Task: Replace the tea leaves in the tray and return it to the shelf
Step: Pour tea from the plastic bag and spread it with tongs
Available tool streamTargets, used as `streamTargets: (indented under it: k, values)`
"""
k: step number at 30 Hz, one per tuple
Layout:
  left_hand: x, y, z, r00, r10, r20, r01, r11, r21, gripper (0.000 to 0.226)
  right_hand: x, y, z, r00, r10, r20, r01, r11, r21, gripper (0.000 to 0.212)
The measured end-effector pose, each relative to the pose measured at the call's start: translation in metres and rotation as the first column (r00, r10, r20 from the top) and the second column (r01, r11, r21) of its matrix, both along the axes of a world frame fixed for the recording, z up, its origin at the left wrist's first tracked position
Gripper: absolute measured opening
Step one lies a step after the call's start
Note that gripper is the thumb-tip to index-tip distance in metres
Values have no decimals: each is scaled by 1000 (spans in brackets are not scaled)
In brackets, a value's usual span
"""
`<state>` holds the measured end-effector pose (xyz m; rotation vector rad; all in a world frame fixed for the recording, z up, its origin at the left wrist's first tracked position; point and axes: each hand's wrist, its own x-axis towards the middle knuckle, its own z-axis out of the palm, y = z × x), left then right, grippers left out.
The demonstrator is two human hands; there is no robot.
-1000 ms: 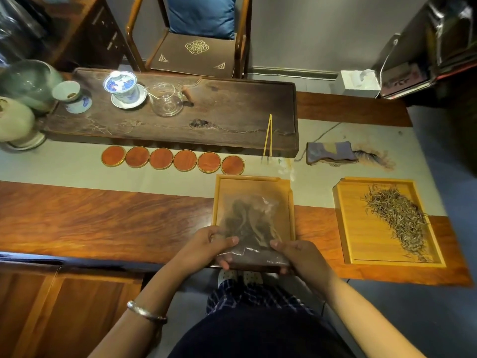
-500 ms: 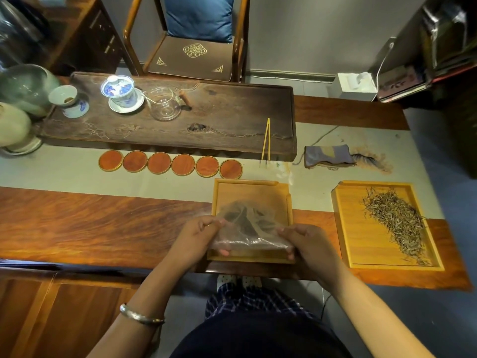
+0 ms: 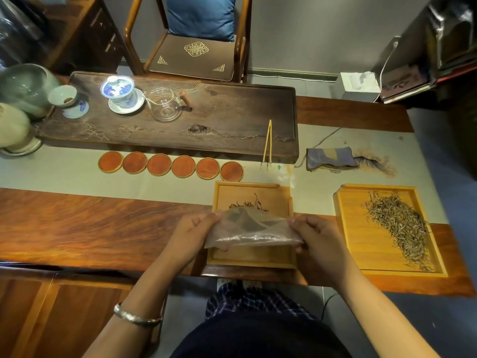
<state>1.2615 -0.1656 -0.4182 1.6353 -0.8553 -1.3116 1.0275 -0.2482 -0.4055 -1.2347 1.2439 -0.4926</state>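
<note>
Tea leaves [image 3: 249, 204], dark and curled, spill in a thin scatter onto the far half of a pale wooden tray [image 3: 251, 259] as a person tips a clear plastic bag [image 3: 251, 229] over it. The left hand [image 3: 192, 232] pinches one end of the bag and the right hand [image 3: 318, 236] pinches the other, both with fingers curled onto the film, holding it low above the tray with its mouth turned away from the person. The tray sits at the near edge of the tabletop [image 3: 77, 223], straight in front of the person.

Most of the dark leaf appears to remain inside the bag, so the pour looks only just begun. The risks lie in the film and the edge. A soft bag held at two ends can sag or fold in the middle, and leaves may then drop in a clump or slide out past the tray's low rim onto the tabletop. A sharp shake could send light leaves over the far rim toward the row of round coasters [image 3: 171, 165]. The tray's near side lies close to the tabletop's edge, so a nudge from a wrist might push it off toward the floor.

A second tray [image 3: 352, 251] to the right holds a heap of pale, needle-like leaves [image 3: 397, 226], near enough that stray dark leaves could mix into it. No shelf can be picked out with certainty.
</note>
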Motion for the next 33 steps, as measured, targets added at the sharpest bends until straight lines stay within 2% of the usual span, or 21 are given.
streamTargets:
  k: [4, 6, 8, 10, 13, 15, 17, 20, 24, 25, 29, 33]
  values:
    - [-2, -4, -17, 998, 60, 12, -60, 948, 312, 56, -3, 6, -6, 995, 55, -88, -43, 991, 129, 33]
    - [-5, -6, -24, 997, 76, 0, -71, 935, 349, 45, -6, 7, -11, 998, 31, -55, -14, 960, 280, 45]
    - [-7, -8, -29, 995, 102, -3, -94, 923, 372, 35, -8, 2, -17, 998, -43, -38, 56, 870, 490, 65]
    - [-8, -9, -31, 995, 96, -9, -86, 930, 357, 21, -11, -4, -27, 996, -49, -80, 88, 782, 617, 80]
    - [-8, -10, -31, 995, 95, 4, -91, 942, 324, 21, -7, -9, -33, 998, -17, -55, 51, 703, 709, 71]
    - [-6, -9, -29, 998, 63, -18, -55, 956, 287, 29, 1, -13, -32, 1000, -12, -8, 14, 713, 701, 47]
    - [-5, -7, -26, 997, 20, -68, -3, 967, 253, 34, 8, -15, -30, 999, 31, -8, -20, 800, 600, 22]
    - [0, -6, -24, 997, 24, -71, -9, 979, 204, 27, 11, -14, -25, 995, 91, -49, -59, 890, 453, 35]
    - [5, -2, -20, 999, -6, -31, 11, 988, 154, 21, 4, -12, -14, 983, 140, -120, -94, 940, 328, 33]
    - [6, 0, -18, 999, -25, -35, 30, 989, 148, 21, 1, -13, -10, 984, 136, -112, -92, 940, 329, 28]
    - [11, 5, -9, 997, -70, -28, 73, 990, 117, 21, -7, -12, 1, 992, 109, -68, -77, 928, 365, 40]
    - [10, 5, -4, 997, -78, -17, 80, 992, 97, 19, -11, -12, 2, 997, 68, -33, -51, 925, 377, 22]
